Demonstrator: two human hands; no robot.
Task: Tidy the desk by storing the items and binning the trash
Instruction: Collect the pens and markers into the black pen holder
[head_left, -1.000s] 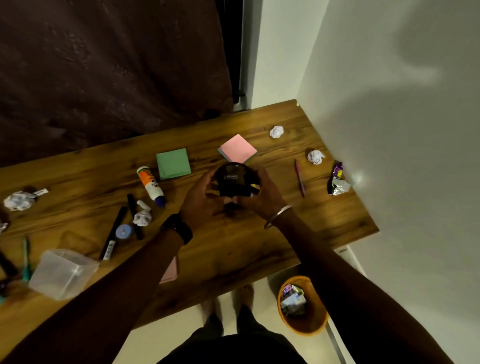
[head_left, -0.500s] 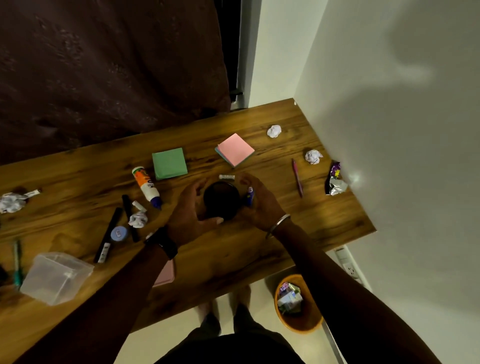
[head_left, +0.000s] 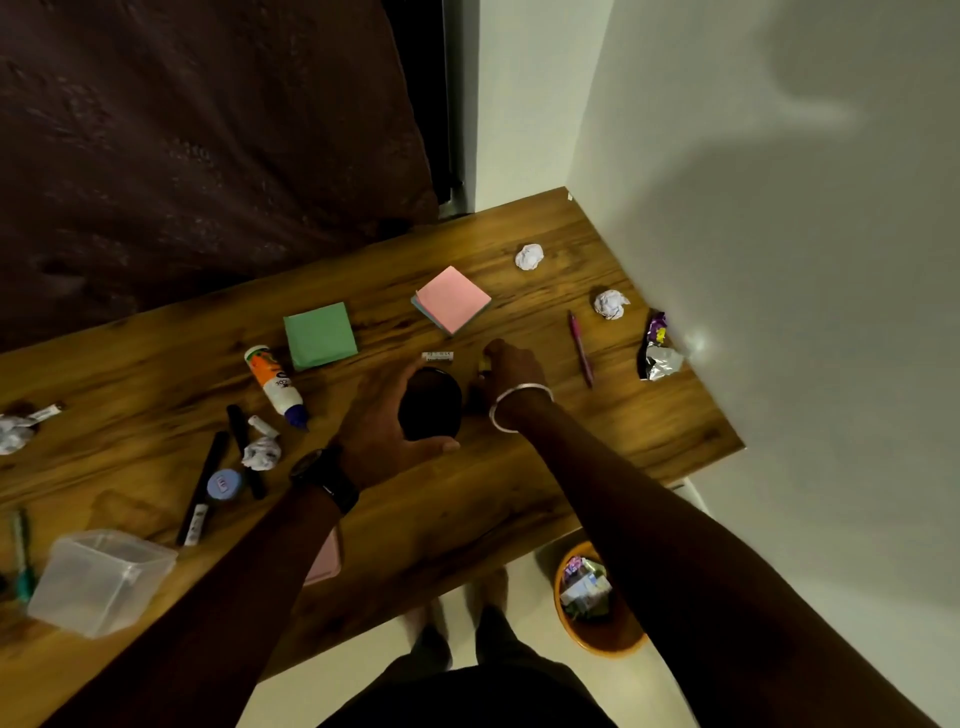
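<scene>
A round black cup-like holder (head_left: 430, 402) stands on the wooden desk (head_left: 597, 415), and my left hand (head_left: 382, 426) grips it round its side. Just to its right my right hand (head_left: 511, 366) reaches down with curled fingers onto a small item (head_left: 484, 365) on the desk; what it pinches is mostly hidden. A small white eraser-like piece (head_left: 437, 356) lies just beyond the holder. Pink sticky notes (head_left: 453, 299) and green sticky notes (head_left: 319, 335) lie farther back.
Crumpled paper balls (head_left: 529, 256) (head_left: 611, 304) (head_left: 261, 453), a snack wrapper (head_left: 655, 351), a pink pen (head_left: 581, 349), a glue bottle (head_left: 274, 384), black markers (head_left: 244, 447) and a clear plastic box (head_left: 101, 579) lie about. An orange bin (head_left: 597, 603) stands on the floor below the desk's right end.
The black holder came down from in front of me onto the desk. My right hand let go of it and moved right to a small item beside it.
</scene>
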